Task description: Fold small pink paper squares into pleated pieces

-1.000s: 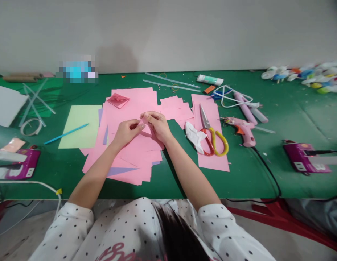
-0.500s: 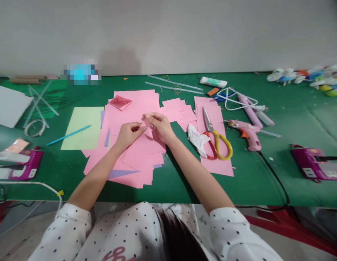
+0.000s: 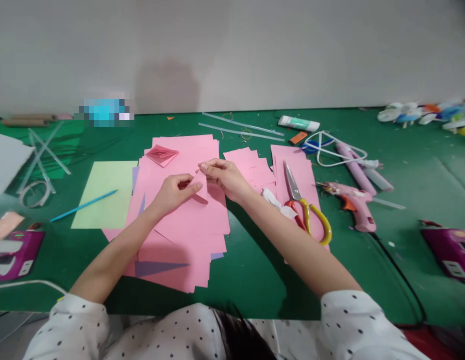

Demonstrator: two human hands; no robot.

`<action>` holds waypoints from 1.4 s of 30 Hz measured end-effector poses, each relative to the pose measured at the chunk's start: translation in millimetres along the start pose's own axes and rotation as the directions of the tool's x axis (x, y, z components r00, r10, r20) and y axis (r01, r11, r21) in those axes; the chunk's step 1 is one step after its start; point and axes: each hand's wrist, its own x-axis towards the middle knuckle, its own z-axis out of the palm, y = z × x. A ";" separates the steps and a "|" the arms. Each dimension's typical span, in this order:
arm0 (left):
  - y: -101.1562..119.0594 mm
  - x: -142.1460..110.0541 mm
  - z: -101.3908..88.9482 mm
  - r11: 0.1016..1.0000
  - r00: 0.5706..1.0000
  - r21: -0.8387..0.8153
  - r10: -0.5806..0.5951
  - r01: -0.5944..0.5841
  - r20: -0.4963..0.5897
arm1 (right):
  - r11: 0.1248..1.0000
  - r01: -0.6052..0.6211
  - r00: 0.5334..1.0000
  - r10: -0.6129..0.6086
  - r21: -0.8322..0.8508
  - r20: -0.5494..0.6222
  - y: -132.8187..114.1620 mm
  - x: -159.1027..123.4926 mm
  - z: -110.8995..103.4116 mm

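Observation:
Between my two hands is a small folded piece of pink paper [image 3: 200, 187], raised above a pile of pink sheets [image 3: 187, 225]. My left hand [image 3: 175, 194] grips its lower left side between thumb and fingers. At the top corner, my right hand [image 3: 223, 176] pinches the same piece with its fingertips. A pleated pink paper shape [image 3: 162, 155] lies on the pile's far left corner. Smaller pink pieces [image 3: 247, 164] lie just beyond my right hand.
Scissors [image 3: 294, 185] with red and yellow handles lie on pink strips at right, near my right forearm. Further right are a pink glue gun [image 3: 354, 202] with its cord and a purple box [image 3: 448, 250]. A blue pencil [image 3: 84, 205] crosses light green paper [image 3: 104, 212] at left.
The camera view has shifted, so the table sits lower in the picture. The small folded paper is turned slightly between my hands, its pointed lower edge showing more. Both hands keep hold of it.

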 end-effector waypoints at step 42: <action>24.1 17.6 -23.1 0.987 0.985 0.100 -0.133 0.122 0.110 | 0.961 0.232 0.970 -0.240 -0.147 -0.035 7.8 -4.6 10.0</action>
